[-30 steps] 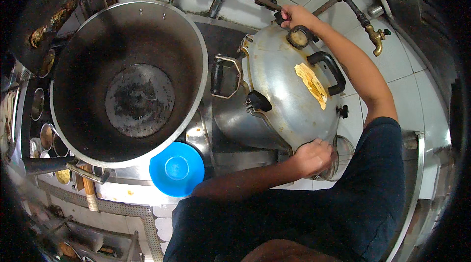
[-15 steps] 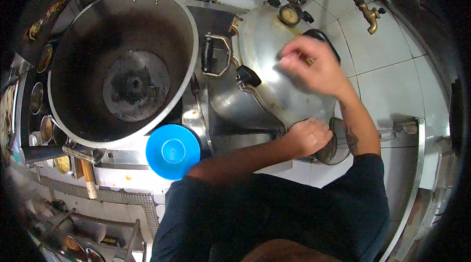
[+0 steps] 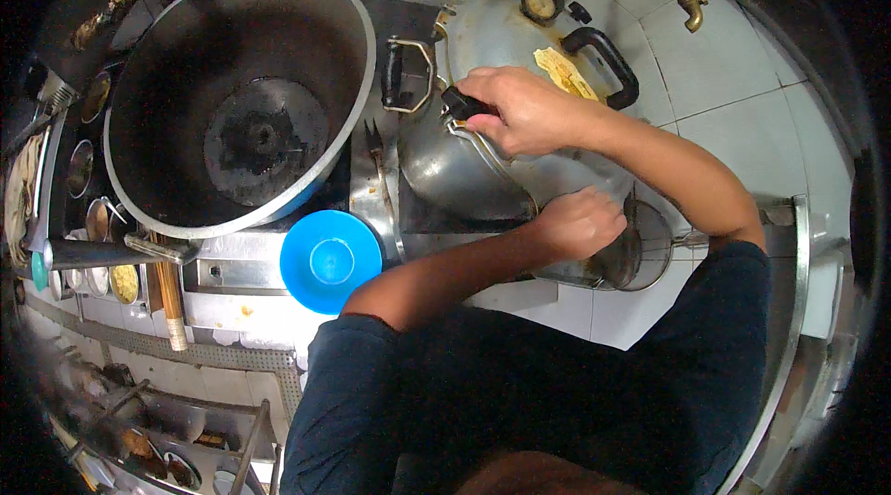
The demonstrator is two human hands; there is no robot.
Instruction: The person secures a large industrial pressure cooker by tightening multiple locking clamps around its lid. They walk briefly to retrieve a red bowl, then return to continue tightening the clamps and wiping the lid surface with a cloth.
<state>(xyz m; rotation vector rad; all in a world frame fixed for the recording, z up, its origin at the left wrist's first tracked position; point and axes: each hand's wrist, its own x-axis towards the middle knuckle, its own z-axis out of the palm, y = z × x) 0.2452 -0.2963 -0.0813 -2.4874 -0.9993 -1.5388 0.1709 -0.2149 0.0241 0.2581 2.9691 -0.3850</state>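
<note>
A large, dull silver pressure cooker [image 3: 469, 184] stands at the centre right, its domed lid [image 3: 492, 36] on top. At the lid's left edge, my right hand [image 3: 524, 110] is closed round a black clamp knob [image 3: 461, 103]. My left hand [image 3: 585, 219] rests at the cooker's near edge with its fingers curled; whatever is under them is hidden. The lid carries a round gauge [image 3: 540, 5], a black loop handle [image 3: 613, 68] and a torn yellowish label [image 3: 563, 73]. A metal side handle with a black grip [image 3: 393, 76] sticks out to the left.
A big, deep pot [image 3: 357, 105] stands on the left. In front of it is a blue plastic bowl [image 3: 367, 258]. A long fork [image 3: 379, 156] lies between pot and cooker. A wire-handled strainer [image 3: 657, 240] is at the right, and a brass tap [image 3: 691, 12] hangs from the wall.
My right hand has moved left and down from above the lid and taken hold of the clamp knob. My left hand stays at the cooker's near edge. The view has shifted slightly.
</note>
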